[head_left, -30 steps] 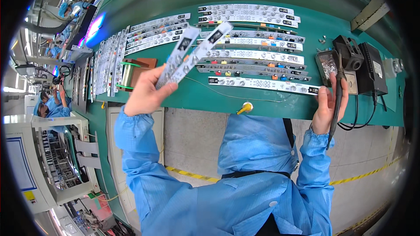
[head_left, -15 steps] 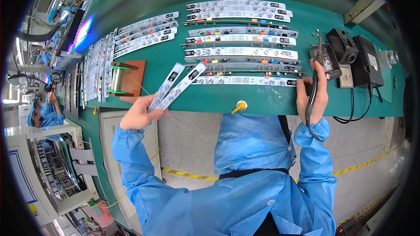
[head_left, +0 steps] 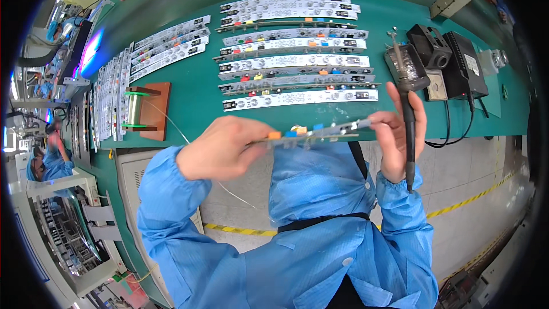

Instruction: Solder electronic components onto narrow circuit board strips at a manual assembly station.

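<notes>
In front of my body, narrow circuit board strips (head_left: 323, 133) with orange and blue parts are held nearly level between my hands. My left hand (head_left: 226, 147) is closed round their left end; blur hides how many there are. My right hand (head_left: 405, 137) pinches the other end with thumb and fingertips. That hand also holds a black soldering iron (head_left: 409, 123), upright, its tip pointing away from me. Beyond my hands, white circuit board strips (head_left: 300, 100) lie in a stacked row on the green bench. Solder wire (head_left: 171, 123) trails from a spool (head_left: 135, 109) under my left hand.
On the right stand a soldering iron holder (head_left: 429, 46), a small dark tray (head_left: 407, 66) and a black power unit (head_left: 466, 63). More board strips (head_left: 168, 51) lie at the left. The spool sits on a brown stand (head_left: 162, 111). Another person (head_left: 54, 154) sits far left.
My left hand has moved right with the strips and turned them from slanted to nearly level. My right hand, still with the soldering iron, has come to hold their other end.
</notes>
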A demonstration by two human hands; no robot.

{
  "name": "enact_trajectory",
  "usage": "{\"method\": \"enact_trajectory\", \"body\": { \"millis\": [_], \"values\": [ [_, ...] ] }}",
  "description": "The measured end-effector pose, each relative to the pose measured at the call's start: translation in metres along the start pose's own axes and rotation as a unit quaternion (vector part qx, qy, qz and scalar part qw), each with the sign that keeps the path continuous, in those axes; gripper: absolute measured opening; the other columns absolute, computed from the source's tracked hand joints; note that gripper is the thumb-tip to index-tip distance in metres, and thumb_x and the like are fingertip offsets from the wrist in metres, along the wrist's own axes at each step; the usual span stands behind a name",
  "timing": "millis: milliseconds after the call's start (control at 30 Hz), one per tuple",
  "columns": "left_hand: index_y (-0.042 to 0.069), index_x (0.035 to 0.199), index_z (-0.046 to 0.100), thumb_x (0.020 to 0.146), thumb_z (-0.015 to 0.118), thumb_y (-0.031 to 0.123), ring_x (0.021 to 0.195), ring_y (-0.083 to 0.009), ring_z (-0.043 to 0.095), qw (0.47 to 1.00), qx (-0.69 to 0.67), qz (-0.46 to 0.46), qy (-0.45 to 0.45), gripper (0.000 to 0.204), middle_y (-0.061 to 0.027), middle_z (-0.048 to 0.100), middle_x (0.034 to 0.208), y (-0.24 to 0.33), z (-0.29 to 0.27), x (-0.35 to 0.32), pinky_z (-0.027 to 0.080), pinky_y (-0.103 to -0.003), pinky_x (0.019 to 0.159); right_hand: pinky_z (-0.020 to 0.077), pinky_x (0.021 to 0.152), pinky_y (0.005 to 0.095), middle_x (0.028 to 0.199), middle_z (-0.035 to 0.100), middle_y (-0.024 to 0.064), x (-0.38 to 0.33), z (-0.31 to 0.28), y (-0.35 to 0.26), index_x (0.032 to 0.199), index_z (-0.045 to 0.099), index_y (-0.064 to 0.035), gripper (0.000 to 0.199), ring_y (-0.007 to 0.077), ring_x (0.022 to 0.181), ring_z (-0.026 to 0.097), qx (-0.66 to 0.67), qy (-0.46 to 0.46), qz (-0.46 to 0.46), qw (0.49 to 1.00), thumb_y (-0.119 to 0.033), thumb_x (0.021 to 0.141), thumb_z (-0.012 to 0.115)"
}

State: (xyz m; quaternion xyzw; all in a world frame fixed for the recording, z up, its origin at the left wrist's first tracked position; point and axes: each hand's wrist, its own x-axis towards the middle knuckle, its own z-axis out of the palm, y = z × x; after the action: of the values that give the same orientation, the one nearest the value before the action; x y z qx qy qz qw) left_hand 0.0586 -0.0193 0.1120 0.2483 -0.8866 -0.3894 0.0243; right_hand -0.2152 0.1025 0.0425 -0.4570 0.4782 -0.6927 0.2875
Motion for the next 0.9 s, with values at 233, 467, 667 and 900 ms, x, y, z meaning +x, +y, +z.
{"method": "enact_trajectory", "body": {
  "millis": [233, 467, 667, 900],
  "values": [
    [0.009, 0.106, 0.061, 0.070, 0.067, 0.008, 0.080, -0.0194, 0.056, 0.930, 0.332, 0.083, 0.133, 0.037, -0.0024, 0.055, 0.085, -0.013, 0.048, 0.046, 0.049, -0.032, 0.061, 0.0529, 0.081, 0.0293, 0.134, 0.051, 0.0244, 0.002, -0.029, 0.026, 0.137, 0.038, -0.0020, 0.061, 0.0179, 0.094, 0.064, -0.205, -0.019, -0.069, 0.976, 0.012, 0.082, 0.059],
    [0.006, 0.098, 0.065, 0.069, 0.066, 0.009, 0.075, -0.0174, 0.056, 0.903, 0.331, 0.144, 0.232, 0.029, -0.0033, 0.058, 0.086, -0.029, 0.063, 0.052, 0.048, -0.030, 0.058, 0.0535, 0.076, 0.0336, 0.121, 0.059, 0.0267, 0.006, -0.039, 0.040, 0.127, 0.047, 0.0002, 0.058, 0.0266, 0.086, 0.067, -0.354, -0.100, -0.201, 0.908, 0.016, 0.073, 0.063],
    [0.006, 0.100, 0.067, 0.064, 0.065, 0.007, 0.071, -0.0183, 0.055, 0.873, 0.391, 0.140, 0.253, 0.036, -0.0053, 0.061, 0.089, -0.026, 0.067, 0.039, 0.047, -0.030, 0.056, 0.0542, 0.073, 0.0347, 0.113, 0.063, 0.0261, 0.010, -0.036, 0.038, 0.117, 0.054, 0.0010, 0.048, 0.0320, 0.083, 0.068, -0.370, -0.149, -0.258, 0.880, 0.016, 0.073, 0.064],
    [0.006, 0.096, 0.070, 0.059, 0.065, 0.005, 0.075, -0.0202, 0.058, 0.848, 0.410, 0.109, 0.318, 0.038, -0.0076, 0.063, 0.093, -0.015, 0.074, 0.031, 0.048, -0.030, 0.057, 0.0543, 0.069, 0.0349, 0.108, 0.064, 0.0263, 0.018, -0.034, 0.032, 0.108, 0.059, 0.0020, 0.038, 0.0337, 0.081, 0.068, -0.395, -0.144, -0.279, 0.863, 0.017, 0.073, 0.063]
  ]
}}
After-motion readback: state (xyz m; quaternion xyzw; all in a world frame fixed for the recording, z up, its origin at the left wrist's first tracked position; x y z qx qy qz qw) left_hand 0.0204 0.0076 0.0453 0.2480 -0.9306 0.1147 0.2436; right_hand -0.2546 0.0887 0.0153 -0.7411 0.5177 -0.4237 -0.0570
